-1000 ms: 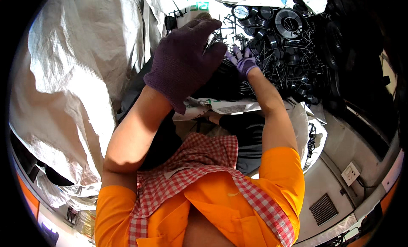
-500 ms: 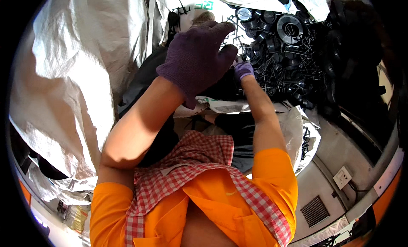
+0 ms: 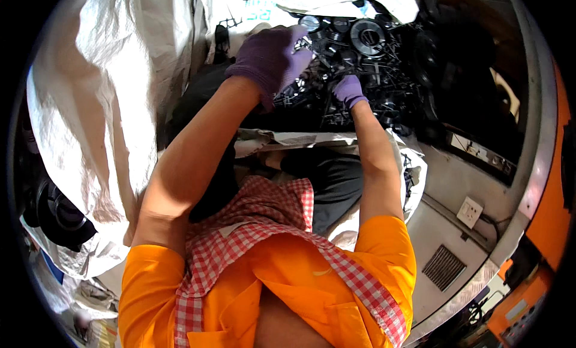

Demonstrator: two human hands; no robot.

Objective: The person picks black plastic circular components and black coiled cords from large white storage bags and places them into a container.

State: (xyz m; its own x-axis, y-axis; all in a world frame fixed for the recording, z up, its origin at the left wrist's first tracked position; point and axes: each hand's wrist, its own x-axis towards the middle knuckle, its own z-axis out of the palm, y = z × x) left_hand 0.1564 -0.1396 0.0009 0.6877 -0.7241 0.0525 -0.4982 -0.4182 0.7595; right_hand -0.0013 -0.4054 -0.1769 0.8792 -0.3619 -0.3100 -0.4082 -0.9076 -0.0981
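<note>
A heap of black plastic parts (image 3: 379,72), thin stick-like pieces mixed with round caps, lies in front of me. Above its left side hovers my left hand (image 3: 270,57) in a purple knitted glove. Its thumb and fingers are spread apart, with nothing visible between them. My right hand (image 3: 349,91), gloved in lighter purple, reaches down into the heap. Its fingers are curled among the dark pieces, and what they hold is too hidden to make out. Beyond the right hand rests a black ring-shaped part (image 3: 367,37) with a pale centre.
White woven sacking (image 3: 102,108) hangs in a tall sheet on the left. More white sacking (image 3: 270,141) edges the heap's near side. To the right stands a grey metal panel (image 3: 438,222) with a power socket (image 3: 470,212) and a vent grille (image 3: 444,267).
My view has shifted, moving the heap leftward in the picture. The right hand has moved right and deeper over the parts. My left hand stays raised with its thumb spread from its fingers.
</note>
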